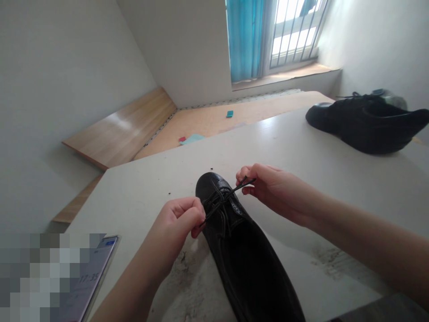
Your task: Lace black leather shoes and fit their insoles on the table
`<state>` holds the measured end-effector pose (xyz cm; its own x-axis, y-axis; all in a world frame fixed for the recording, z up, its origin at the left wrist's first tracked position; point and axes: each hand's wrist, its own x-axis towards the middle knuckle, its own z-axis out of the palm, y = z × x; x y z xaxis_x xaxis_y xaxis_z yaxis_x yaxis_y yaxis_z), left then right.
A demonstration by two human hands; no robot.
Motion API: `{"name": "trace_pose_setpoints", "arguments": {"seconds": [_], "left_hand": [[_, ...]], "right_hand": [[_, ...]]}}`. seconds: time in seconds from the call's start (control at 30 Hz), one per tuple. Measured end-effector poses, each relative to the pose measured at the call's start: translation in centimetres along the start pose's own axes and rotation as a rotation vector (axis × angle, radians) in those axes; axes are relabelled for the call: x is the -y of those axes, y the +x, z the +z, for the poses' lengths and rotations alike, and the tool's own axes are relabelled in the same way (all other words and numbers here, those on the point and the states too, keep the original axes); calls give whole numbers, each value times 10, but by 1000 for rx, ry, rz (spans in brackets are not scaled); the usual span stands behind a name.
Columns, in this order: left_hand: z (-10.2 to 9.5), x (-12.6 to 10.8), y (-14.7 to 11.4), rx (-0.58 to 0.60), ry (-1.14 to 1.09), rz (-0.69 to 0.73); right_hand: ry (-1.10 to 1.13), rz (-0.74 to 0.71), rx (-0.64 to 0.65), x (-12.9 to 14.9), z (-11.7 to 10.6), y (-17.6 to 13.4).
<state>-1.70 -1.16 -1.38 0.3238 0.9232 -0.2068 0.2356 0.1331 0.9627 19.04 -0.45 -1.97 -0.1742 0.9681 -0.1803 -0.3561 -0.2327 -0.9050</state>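
Note:
A black leather lace-up shoe [214,250] rests on the white table, its toe pointing away from me and its opening toward me. Black shoelaces [224,201] cross in a knot or bow over its tongue. On the shoe's left side, my left hand [179,217] pinches one side of the laces. To the right and slightly farther off, my right hand [264,181] pinches the other side, with a bit of lace showing at the fingertips. The laces run fairly straight between both hands. A second black shoe [365,123] stands at the back right.
The white table [140,188] carries dark smudges near the shoe. A phone [100,273], partly blurred out, lies at the lower left. Beyond the table is a wooden surface [204,120] with a small teal item [229,114] and a pale green sheet [192,139].

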Motion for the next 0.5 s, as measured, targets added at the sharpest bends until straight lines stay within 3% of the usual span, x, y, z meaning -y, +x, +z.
{"name": "trace_pose_setpoints", "arguments": {"seconds": [0.3,0.37,0.5], "left_hand": [[2,-3,0,41,-53,2],[2,-2,1,2,-66,11],[5,-2,4,-98,-108,39]], "right_hand": [[-128,54,72,1,-14,6],[-286,-8,51,4,-14,7],[-695,-266,-14,16,-9,-3]]}}
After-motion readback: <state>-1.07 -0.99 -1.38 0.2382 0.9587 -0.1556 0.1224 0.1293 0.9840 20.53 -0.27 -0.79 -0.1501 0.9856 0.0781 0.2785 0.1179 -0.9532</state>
